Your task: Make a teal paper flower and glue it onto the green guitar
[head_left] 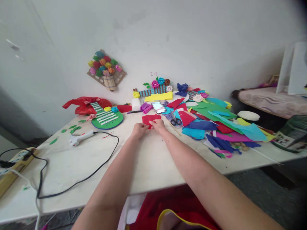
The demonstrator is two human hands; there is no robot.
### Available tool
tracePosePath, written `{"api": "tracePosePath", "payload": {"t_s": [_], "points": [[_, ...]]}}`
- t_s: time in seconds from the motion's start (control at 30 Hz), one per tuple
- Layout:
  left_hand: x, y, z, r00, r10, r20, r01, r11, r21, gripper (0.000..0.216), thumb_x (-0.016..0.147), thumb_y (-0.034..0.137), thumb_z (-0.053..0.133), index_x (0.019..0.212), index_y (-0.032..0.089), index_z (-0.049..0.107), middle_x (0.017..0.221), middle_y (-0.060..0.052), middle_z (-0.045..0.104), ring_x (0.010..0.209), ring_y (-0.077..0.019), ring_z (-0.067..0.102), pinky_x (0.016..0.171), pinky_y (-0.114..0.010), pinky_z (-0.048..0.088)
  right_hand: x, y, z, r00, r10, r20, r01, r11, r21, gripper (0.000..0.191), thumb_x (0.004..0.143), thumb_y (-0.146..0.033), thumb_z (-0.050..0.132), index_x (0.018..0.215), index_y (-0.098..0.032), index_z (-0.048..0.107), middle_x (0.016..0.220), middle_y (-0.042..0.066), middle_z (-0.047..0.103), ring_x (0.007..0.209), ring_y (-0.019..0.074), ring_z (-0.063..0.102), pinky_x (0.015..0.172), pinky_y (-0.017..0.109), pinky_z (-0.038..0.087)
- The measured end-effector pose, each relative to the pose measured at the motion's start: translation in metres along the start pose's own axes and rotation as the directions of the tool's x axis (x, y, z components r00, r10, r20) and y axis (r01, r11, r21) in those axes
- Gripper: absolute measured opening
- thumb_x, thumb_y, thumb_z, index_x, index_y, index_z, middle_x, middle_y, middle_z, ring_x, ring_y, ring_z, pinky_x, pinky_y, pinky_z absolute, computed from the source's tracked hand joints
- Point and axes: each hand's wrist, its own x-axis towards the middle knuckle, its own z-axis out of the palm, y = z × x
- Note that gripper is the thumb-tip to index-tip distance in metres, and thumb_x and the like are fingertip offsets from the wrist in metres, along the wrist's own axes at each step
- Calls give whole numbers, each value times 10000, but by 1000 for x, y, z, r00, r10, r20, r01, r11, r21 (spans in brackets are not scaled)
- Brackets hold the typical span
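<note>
- In the head view, the red crepe-like piece (147, 119) is in front of you, near the middle of the surface (141, 172), and both your hands are on it.
- Your left hand (139, 130) has its grip closed to a pinch, thumb against fingers, at the near left part of this piece.
- Your right hand (158, 125) makes a similar pinch at the near right side; the two hands are close to each other, and the exact fingertip contact is too small to tell.
- The step in hand seems to be the folding or shaping of this red piece; I judge it only from the pose.
- The next move probably calls for both pinches to stay light and even, so that the thin material does not tear.
- The scissors (176, 121) lie to the right, beside the coloured scraps (201, 124); the white glue gun (80, 138) lies to the left, well apart.
</note>
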Motion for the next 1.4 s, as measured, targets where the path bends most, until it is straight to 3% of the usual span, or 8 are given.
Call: {"api": "tracePosePath", "payload": {"t_s": [0.17, 0.3, 0.53, 0.9, 1.17, 1.4], "points": [[0, 1, -2, 1000, -25, -10, 24, 999, -32, 288, 629, 394, 686, 554, 152, 550, 385, 53, 407, 392, -69, 326, 399, -212, 227, -3, -1, -1, 996, 43, 77, -62, 961, 271, 304, 749, -346, 608, 531, -161, 504, 435, -23, 520, 347, 55, 415, 354, 177, 326], [-2, 3, -5, 999, -39, -7, 39, 999, -34, 282, 637, 382, 683, 552, 150, 546, 385, 54, 405, 389, -66, 327, 400, -212, 231, -5, -3, -4, 992, 76, 98, -108, 917, 385, 309, 753, -348, 610, 543, -154, 494, 429, -25, 514, 312, 42, 382, 314, 169, 286], [-3, 5, -5, 1000, -21, 16, 21, 999, -27, 263, 660, 363, 660, 559, 151, 540, 382, 59, 399, 377, -61, 311, 402, -213, 218, -2, 1, -2, 997, 68, 41, -78, 918, 389, 320, 756, -345, 589, 521, -158, 478, 395, -46, 478, 302, 43, 380, 323, 164, 288], [1, -3, -6, 997, -19, 76, 26, 995, -94, 365, 614, 483, 683, 553, 165, 514, 391, 60, 393, 355, -67, 312, 388, -222, 233, 0, 4, -4, 998, 62, 29, -69, 886, 458, 355, 750, -386, 561, 489, -163, 468, 366, -41, 469, 289, 47, 361, 318, 171, 277], [4, -8, -9, 996, -30, 83, 42, 989, -145, 450, 567, 549, 693, 526, 174, 448, 407, 59, 406, 350, -56, 321, 401, -218, 264, -4, -5, -12, 984, 176, -12, -139, 816, 562, 341, 782, -425, 530, 566, -163, 501, 383, -43, 475, 293, 51, 358, 307, 167, 288], [2, -7, -10, 998, 9, 60, 5, 971, -238, 445, 580, 549, 688, 571, 172, 452, 408, 62, 421, 356, -53, 325, 407, -213, 267, -6, -5, -14, 991, 94, 98, -134, 787, 602, 365, 649, -448, 676, 543, -162, 476, 427, -41, 506, 323, 41, 374, 316, 168, 273]]}}
